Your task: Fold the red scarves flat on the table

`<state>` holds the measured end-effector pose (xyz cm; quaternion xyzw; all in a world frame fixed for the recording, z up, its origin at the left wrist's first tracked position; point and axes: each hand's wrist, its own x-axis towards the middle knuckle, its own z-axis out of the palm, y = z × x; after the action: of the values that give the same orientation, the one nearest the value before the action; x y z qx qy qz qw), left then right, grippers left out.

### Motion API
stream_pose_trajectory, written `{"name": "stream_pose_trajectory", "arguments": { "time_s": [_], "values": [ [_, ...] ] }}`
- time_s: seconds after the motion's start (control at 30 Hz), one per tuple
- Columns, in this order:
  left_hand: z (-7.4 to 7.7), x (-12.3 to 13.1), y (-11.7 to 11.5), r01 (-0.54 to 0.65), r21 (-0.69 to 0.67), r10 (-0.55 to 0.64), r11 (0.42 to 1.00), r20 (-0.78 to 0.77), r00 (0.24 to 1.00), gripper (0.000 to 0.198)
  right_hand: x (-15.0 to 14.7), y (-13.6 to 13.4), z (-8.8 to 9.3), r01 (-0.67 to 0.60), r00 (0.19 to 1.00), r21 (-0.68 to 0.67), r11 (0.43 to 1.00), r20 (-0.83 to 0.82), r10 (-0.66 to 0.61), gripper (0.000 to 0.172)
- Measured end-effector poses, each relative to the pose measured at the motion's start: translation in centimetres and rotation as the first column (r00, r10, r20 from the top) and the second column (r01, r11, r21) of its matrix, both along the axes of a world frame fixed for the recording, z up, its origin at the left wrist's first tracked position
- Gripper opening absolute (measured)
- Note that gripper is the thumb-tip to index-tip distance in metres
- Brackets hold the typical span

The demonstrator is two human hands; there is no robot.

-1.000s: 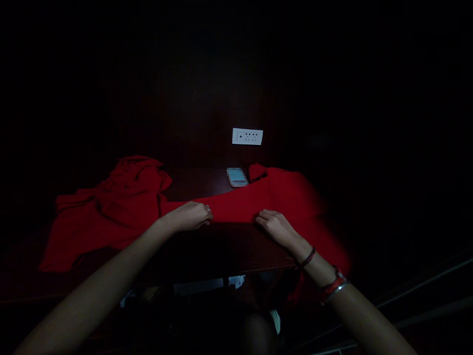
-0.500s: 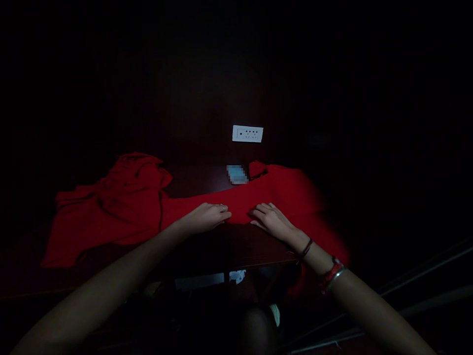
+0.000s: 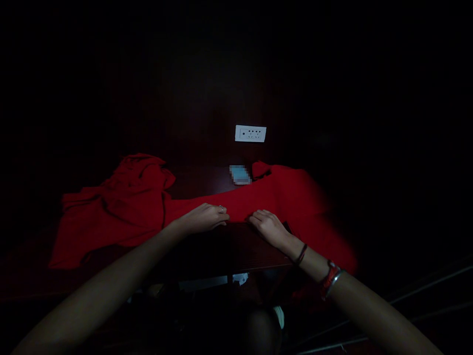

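A red cloth (image 3: 295, 192), perhaps a garment, stretches across a dark wooden table (image 3: 236, 249). It is bunched into folds at the left and spreads wide at the right, where it fades into shadow. My left hand (image 3: 207, 217), with a ring on one finger, has its fingers closed on the near edge of the narrow middle stretch. A short way to the right, my right hand (image 3: 269, 227) pinches the same edge with curled fingers. Bracelets circle my right wrist. Both fingertips are partly hidden, and the room is very dark.
A blurred light-blue flat object (image 3: 240, 175) lies behind the cloth. Beyond it a white power socket (image 3: 250, 133) is set in the dark wall. Below the table edge are a crumpled white item (image 3: 240, 279) and a pale striped thing (image 3: 279, 317), hard to make out.
My right hand's fingers have curled in and drawn slightly nearer me along the cloth's edge. My left fingers are closed tighter. The whole view has shifted a little.
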<state>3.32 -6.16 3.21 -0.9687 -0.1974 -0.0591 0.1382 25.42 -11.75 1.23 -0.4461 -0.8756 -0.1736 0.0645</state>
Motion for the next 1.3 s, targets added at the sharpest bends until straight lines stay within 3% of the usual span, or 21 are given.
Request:
{"name": "stream_pose_trajectory", "arguments": {
  "time_s": [0.17, 0.33, 0.67, 0.87, 1.03, 1.3],
  "values": [
    [-0.1, 0.0, 0.3, 0.014, 0.017, -0.014, 1.000, -0.030, 0.999, 0.018, -0.1, -0.2, 0.2, 0.004, 0.999, 0.006, 1.000, 0.046, -0.004, 0.017],
    [0.0, 0.0, 0.2, -0.020, -0.016, 0.020, 1.000, -0.023, 1.000, 0.019, -0.3, -0.3, 0.3, -0.004, 0.999, 0.031, 1.000, -0.033, 0.005, 0.020],
    [0.9, -1.0, 0.5, -0.018, -0.198, 0.021, 0.980, 0.014, 1.000, 0.008, -0.2, -0.1, 0.1, 0.049, 0.997, 0.069, 0.996, 0.053, -0.053, 0.014],
    [0.8, -1.7, 1.4, 0.070, -0.279, -0.067, 0.958, 0.021, 0.998, 0.009, -0.3, -0.5, 0.3, 0.053, 0.998, 0.052, 0.997, 0.042, -0.055, 0.014],
    [0.7, -2.1, 1.7, 0.100, -0.316, -0.092, 0.944, 0.040, 0.995, 0.013, 0.3, -0.6, 0.2, 0.165, 0.986, 0.077, 0.983, -0.032, -0.163, 0.018],
    [0.4, -2.2, 2.1, 0.101, -0.320, -0.090, 0.942, 0.049, 0.995, 0.018, 1.7, -1.3, 1.6, 0.252, 0.967, 0.006, 0.968, 0.037, -0.252, 0.018]
  ]
}}
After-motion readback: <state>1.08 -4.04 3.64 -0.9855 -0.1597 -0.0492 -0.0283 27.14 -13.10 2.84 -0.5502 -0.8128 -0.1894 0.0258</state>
